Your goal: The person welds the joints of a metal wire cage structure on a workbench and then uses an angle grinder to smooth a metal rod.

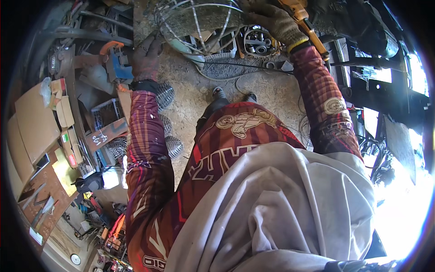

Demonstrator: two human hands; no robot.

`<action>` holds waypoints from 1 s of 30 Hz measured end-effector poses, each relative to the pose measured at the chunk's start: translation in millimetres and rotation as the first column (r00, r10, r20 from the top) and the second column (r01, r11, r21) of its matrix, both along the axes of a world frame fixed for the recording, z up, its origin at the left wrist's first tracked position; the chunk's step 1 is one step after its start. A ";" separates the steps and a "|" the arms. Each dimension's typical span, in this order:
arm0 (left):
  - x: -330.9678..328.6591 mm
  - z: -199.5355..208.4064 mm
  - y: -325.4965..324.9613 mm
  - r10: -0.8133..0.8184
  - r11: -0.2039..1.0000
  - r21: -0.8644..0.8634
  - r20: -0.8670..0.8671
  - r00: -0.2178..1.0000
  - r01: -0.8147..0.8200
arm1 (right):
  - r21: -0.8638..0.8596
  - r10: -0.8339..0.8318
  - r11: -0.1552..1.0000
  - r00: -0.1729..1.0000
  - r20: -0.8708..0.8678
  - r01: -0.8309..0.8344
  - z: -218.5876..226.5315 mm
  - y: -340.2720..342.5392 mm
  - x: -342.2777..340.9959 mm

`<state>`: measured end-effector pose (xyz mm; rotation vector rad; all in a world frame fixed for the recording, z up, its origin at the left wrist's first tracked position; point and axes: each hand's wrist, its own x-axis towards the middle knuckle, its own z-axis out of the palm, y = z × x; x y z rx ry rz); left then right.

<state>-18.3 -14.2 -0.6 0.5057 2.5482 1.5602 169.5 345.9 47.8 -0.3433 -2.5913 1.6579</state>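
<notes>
A round cage of bent metal wire (199, 27) is at the top of the head view, its upper edge cut off by the frame. My left hand (146, 53), in a dark, stained glove, has its fingers at the cage's left rim and appears to grip it. On the opposite side my right hand (282, 28), in a yellow-cuffed knit glove, is closed at the cage's right rim; its fingertips are partly lost in shadow. Just beyond that hand is a yellow-orange tool or machine part (312, 38); I cannot tell its kind.
Under the cage are a white crate (222, 56) and a container of metal parts (258, 43). A cable (213, 79) crosses the floor. Several wire cages (174, 146) lie beside my left arm. Left stand a blue vise-like tool (118, 67) and cardboard boxes (34, 129).
</notes>
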 end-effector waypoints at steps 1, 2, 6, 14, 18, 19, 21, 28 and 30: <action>1.1 0.1 2.5 -0.019 0.999 0.051 0.036 0.999 0.017 | 0.197 -0.033 0.980 0.999 -0.014 0.035 -2.9 -5.2 1.5; 0.6 0.5 5.6 -0.058 0.995 0.075 -0.018 0.998 0.059 | 0.387 -0.056 0.920 0.998 -0.032 0.064 -7.9 -8.9 0.5; -10.8 3.1 7.9 -0.156 0.986 0.033 -0.120 0.980 0.161 | 0.311 -0.195 0.932 0.981 0.002 0.184 -13.7 -15.2 -1.2; -14.7 28.7 -8.3 -0.275 0.958 0.158 0.258 0.926 0.241 | 0.304 -0.263 0.910 0.959 -0.106 0.283 -34.0 -20.5 -7.0; -19.4 20.0 -17.8 -0.346 0.937 0.126 0.222 0.911 0.326 | 0.429 -0.259 0.857 0.959 -0.119 0.285 -33.0 -19.8 -5.1; -19.2 19.1 -16.9 -0.349 0.937 0.096 0.219 0.911 0.336 | 0.440 -0.255 0.852 0.959 -0.124 0.284 -35.6 -18.2 -6.0; -14.5 10.2 -11.8 -0.373 0.924 0.109 0.036 0.927 0.367 | 0.449 -0.251 0.847 0.958 -0.137 0.287 -38.8 -12.5 -5.3; -11.8 1.6 -3.2 -0.319 0.946 -0.041 -0.278 0.906 0.320 | 0.366 -0.262 0.884 0.957 -0.128 0.291 -45.6 -13.5 -6.3; -12.2 -2.4 -1.9 -0.283 0.957 0.003 -0.204 0.937 0.289 | 0.381 -0.256 0.880 0.959 -0.123 0.284 -45.5 -13.1 -4.4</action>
